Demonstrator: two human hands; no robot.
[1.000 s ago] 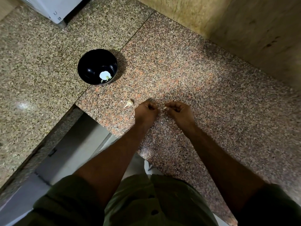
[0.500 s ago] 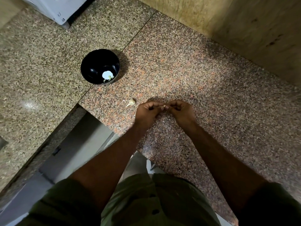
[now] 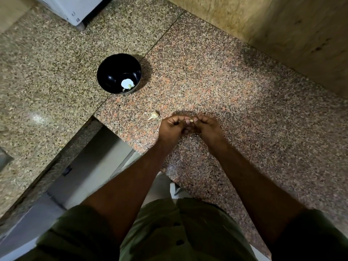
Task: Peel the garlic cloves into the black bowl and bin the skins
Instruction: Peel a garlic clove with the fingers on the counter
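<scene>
Left hand (image 3: 172, 127) and right hand (image 3: 207, 127) together, fingers pinching one garlic clove (image 3: 191, 120); near the black bowl (image 3: 119, 74) on the desk (image 3: 216, 81), a second clove (image 3: 154, 115).

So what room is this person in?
Probably a kitchen. There's a speckled granite counter, a black bowl on it, and both hands pinching a garlic clove.

Bare counter (image 3: 235, 95) btwn hands & wall, loose clove (image 3: 154, 115) left, bowl (image 3: 105, 72) beyond
</scene>
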